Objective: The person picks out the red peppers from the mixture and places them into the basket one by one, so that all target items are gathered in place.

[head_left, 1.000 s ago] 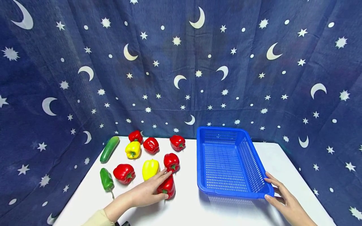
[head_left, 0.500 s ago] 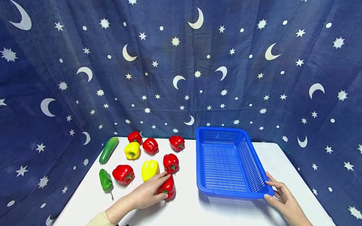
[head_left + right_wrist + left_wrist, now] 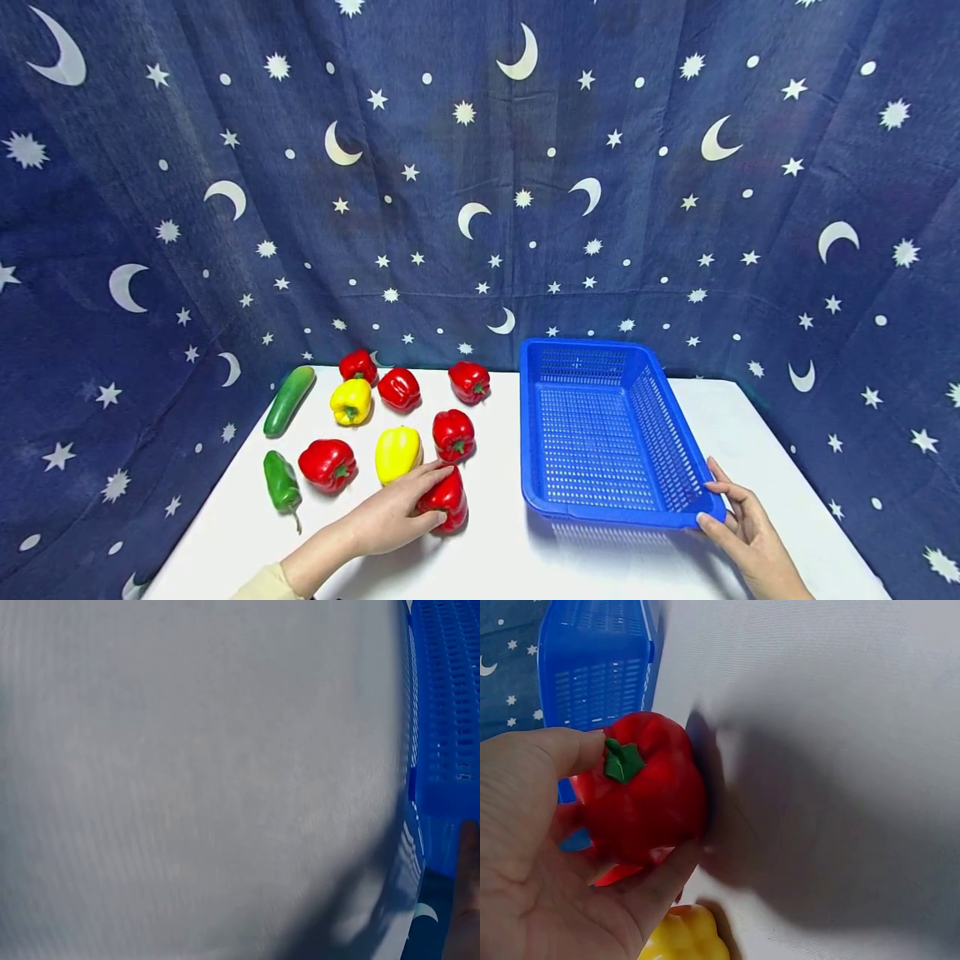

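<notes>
My left hand (image 3: 393, 515) grips a red bell pepper (image 3: 450, 500) at the near middle of the table. In the left wrist view, the thumb lies beside the green stem of this bell pepper (image 3: 649, 799) and the fingers go around its side and underneath. A yellow bell pepper (image 3: 398, 454) and another red bell pepper (image 3: 453, 433) lie just beyond that hand. On the right, my right hand (image 3: 753, 542) holds the near right corner of a blue plastic basket (image 3: 615, 514), its thumb on the rim. Only a finger (image 3: 466, 892) of it shows in the right wrist view.
Further left and back lie several red bell peppers, a smaller yellow bell pepper (image 3: 350, 402), a cucumber (image 3: 288, 402) and a green pepper (image 3: 282, 483). A dark blue curtain (image 3: 480, 167) with moons and stars stands behind the white table (image 3: 495, 558).
The left hand stays almost still around the red bell pepper. My right hand shifts slightly left at the basket's corner, its fingers drawn closer in.
</notes>
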Motion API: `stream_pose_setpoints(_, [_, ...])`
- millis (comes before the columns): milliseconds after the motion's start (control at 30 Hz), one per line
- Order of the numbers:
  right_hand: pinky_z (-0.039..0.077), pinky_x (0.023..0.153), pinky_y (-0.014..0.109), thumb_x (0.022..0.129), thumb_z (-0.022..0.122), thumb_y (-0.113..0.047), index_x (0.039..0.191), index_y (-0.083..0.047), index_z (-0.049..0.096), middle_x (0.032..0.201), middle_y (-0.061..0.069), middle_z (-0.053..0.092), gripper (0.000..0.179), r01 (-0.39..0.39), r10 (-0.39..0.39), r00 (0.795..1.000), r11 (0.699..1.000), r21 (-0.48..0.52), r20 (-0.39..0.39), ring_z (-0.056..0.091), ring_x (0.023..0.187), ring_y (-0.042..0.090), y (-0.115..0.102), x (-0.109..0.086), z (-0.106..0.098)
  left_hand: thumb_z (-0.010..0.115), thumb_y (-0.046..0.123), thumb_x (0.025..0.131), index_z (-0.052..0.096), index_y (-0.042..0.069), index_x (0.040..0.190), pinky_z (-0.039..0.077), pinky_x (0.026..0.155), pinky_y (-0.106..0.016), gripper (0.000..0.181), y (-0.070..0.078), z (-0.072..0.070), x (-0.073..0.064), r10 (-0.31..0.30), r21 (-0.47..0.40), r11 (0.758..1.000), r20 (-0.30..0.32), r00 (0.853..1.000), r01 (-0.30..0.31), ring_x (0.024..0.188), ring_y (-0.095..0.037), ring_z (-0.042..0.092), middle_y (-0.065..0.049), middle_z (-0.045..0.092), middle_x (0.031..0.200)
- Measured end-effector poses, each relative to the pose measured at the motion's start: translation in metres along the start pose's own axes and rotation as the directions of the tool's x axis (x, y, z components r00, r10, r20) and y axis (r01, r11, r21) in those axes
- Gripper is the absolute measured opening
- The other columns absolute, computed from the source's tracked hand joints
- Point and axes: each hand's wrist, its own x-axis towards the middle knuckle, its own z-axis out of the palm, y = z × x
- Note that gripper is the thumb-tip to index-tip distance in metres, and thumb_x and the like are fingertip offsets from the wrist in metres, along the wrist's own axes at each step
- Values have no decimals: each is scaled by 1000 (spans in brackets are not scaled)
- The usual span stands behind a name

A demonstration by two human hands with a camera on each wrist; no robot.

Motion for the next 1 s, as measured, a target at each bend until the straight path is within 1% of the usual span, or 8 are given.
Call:
stream_pose_setpoints(100, [56,86,20,103,53,6,137,2,36,172,5,4,38,-1,1,1000,1000,-2,-16,47,122,-16,1,-1,1,70,40,95,47,21,154,50,102,-57,66,0,0,0,-9,-15,1000,7,1000,9,136,-30,47,-7,41,158])
stream_pose_setpoints(367, [56,89,24,104,46,7,140,-3,33,172,2,5,40,13,-14,1000,992,123,4,45,125,-13,6,-2,2,68,36,98,46,20,154,49,102,-57,63,1,1,-1,-3,-69,998,16,1000,4,134,-31,48,-10,39,159])
stream_pose_setpoints(500, [56,89,23,105,46,5,141,-2,31,172,2,4,40,-7,7,1000,995,99,1,45,125,-14,6,-3,3,69,33,98,46,21,153,50,101,-57,61,1,2,0,-1,-95,995,10,1000,2,133,-30,49,-11,39,157])
stream_pose_setpoints(600, [54,90,20,105,47,3,142,-3,31,172,3,0,41,-26,26,1000,998,64,-2,38,131,-13,5,-3,2,69,32,97,46,23,151,51,100,-56,59,1,3,0,3,-109,994,3,1000,-3,130,-29,50,-9,39,155])
stream_pose_setpoints(767, [50,92,15,106,47,1,140,0,30,172,-1,-1,38,-31,31,999,999,11,11,17,149,0,4,-2,2,70,29,96,47,24,148,50,101,-57,57,1,5,1,-2,-143,990,-15,1000,0,129,-30,48,-8,40,152])
stream_pose_setpoints(833, [51,92,16,107,46,1,139,1,30,172,-3,1,36,-30,30,999,1000,8,20,12,152,4,4,-2,2,70,29,96,48,25,147,48,101,-60,56,1,5,1,-15,-159,987,-25,1000,10,132,-34,45,-11,37,155])
stream_pose_setpoints(867, [51,92,16,107,46,1,138,1,30,172,-4,2,36,-25,25,999,1000,11,26,15,150,1,5,-2,1,70,28,95,49,25,147,47,102,-63,56,1,5,0,-22,-168,986,-30,999,16,135,-37,43,-13,34,157])
stream_pose_setpoints(1000, [51,93,17,106,45,2,139,1,30,172,-5,3,35,-24,23,999,999,35,36,15,150,-1,6,-2,2,71,29,95,49,27,146,43,103,-68,56,2,5,0,-42,-210,977,-34,999,34,141,-45,37,-22,27,162])
